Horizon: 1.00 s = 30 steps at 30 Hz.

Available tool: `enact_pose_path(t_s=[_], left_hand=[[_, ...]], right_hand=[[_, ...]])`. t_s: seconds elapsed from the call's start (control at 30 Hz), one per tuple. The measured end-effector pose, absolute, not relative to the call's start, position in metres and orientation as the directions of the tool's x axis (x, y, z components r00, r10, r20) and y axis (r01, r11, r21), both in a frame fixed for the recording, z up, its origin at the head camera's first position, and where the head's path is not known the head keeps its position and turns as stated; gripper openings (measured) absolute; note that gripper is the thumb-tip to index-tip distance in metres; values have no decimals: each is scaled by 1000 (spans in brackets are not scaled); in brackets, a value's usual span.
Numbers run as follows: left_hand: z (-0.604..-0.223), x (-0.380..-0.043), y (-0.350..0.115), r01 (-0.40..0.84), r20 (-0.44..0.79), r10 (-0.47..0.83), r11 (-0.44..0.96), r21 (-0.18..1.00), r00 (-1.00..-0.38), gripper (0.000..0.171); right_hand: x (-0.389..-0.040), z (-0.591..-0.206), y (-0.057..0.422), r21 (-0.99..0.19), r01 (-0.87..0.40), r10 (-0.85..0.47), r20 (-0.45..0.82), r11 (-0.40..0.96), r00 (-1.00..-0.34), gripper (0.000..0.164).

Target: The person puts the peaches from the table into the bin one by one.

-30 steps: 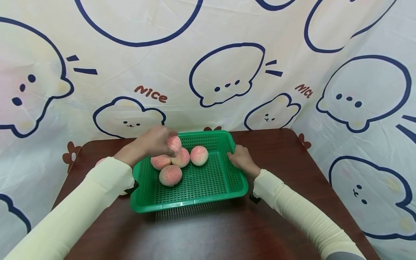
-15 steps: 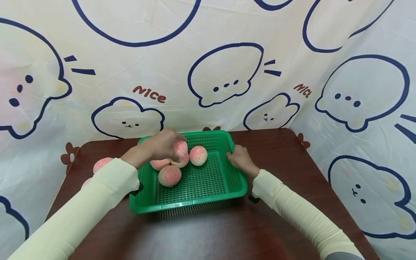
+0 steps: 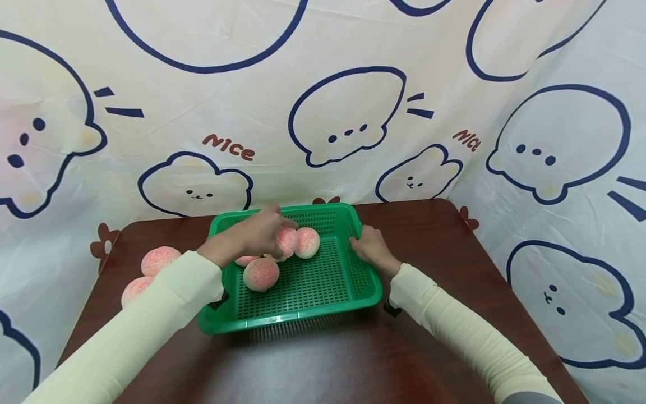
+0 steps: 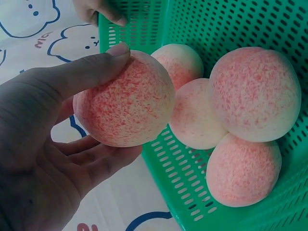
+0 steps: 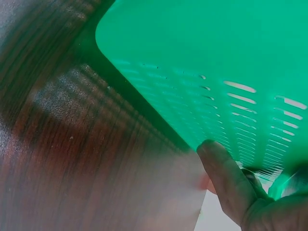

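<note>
My left hand (image 3: 259,233) holds a pink-and-cream peach (image 4: 125,98) between thumb and fingers, above the green plastic basket (image 3: 282,321). Inside the basket lie several more: one peach (image 3: 308,243) stands just right of the held one, another peach (image 3: 261,274) lies nearer the front. Part of a further peach (image 3: 246,261) shows under the hand. In the left wrist view the largest-looking peach (image 4: 255,94) overlaps its neighbours. My right hand (image 3: 374,248) grips the basket's right rim; the right wrist view has its finger (image 5: 226,183) against the slotted side.
Two peaches, an upper peach (image 3: 160,261) and a lower peach (image 3: 135,290), rest on the dark wooden table (image 3: 323,365) left of the basket, partly behind the left sleeve. A cartoon-printed cloth (image 3: 272,112) hangs behind and at the sides.
My left hand has moved right and slightly down with the peach, toward the rightmost peach in the basket. Peaches on the left have come out from behind the sleeve. The right hand keeps its grip.
</note>
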<state>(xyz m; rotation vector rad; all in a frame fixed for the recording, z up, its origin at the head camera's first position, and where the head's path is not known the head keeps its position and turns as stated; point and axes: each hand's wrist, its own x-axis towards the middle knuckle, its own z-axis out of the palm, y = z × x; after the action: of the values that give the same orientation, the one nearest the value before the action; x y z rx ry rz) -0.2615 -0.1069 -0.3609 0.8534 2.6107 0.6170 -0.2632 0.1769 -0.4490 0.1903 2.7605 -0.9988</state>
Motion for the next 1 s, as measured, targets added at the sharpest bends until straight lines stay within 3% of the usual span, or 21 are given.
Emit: enact_pose_path(t_s=[1.0], left_hand=[[-386,-256,-91,549,-187,694,681,483,-696,71]], right_hand=[[-264,-451,178,-631,175,43,-219,756,-975,23]])
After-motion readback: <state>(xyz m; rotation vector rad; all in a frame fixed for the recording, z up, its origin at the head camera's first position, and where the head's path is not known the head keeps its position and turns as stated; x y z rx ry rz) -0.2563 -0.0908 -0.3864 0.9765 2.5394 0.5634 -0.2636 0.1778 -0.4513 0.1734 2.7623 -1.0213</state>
